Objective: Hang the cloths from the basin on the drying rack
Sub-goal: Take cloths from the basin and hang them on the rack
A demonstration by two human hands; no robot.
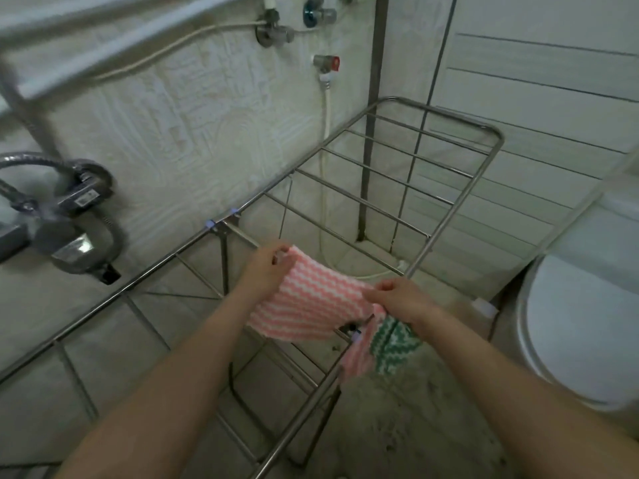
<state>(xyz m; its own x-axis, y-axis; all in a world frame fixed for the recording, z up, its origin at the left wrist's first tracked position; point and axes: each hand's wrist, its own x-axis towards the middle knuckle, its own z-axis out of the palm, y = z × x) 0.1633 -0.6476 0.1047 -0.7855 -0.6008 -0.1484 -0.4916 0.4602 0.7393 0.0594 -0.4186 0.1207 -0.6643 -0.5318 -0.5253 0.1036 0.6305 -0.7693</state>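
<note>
Left hand (266, 267): fingers curled, pinching pink-striped cloth (311, 305) by its far corner.
Right hand (403, 300): fingertips pinching that cloth's opposite edge.
Pink-striped cloth: stretched between both hands above drying rack (460, 202).
Green-striped cloth (394, 344): hanging beneath right hand.

text: none legible | label: small sticker (84, 201) on the grey hose fitting (90, 184), far left | print: dark marks, too blurred to read

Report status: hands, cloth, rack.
Holding pink striped cloth: left hand and right hand pinch its top edge, above drying rack. A green cloth hangs beneath right hand. No obstruction on rails ahead.
</note>
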